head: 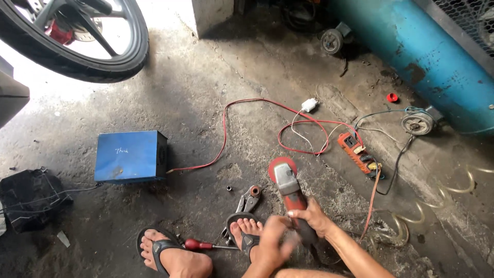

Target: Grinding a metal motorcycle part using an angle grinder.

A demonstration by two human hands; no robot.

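Note:
My right hand [315,213] grips the body of a red and grey angle grinder [286,181]. The grinder's red guard and disc point away from me, just above the concrete floor. My left hand [274,244] is blurred with motion right beside the grinder's rear end, and I cannot tell whether it holds anything. My feet in black sandals [163,250] rest on the floor below. The right foot [247,230] lies against my left hand.
Grey pliers [249,197], a small socket [229,188] and a red-handled screwdriver [203,245] lie by my feet. A blue metal box [129,156] with a red cable [224,135] sits at left. An orange power strip [359,152], a clear coiled hose [396,231], a blue tank [427,46], a wheel [87,56] and a black bag [31,198] surround them.

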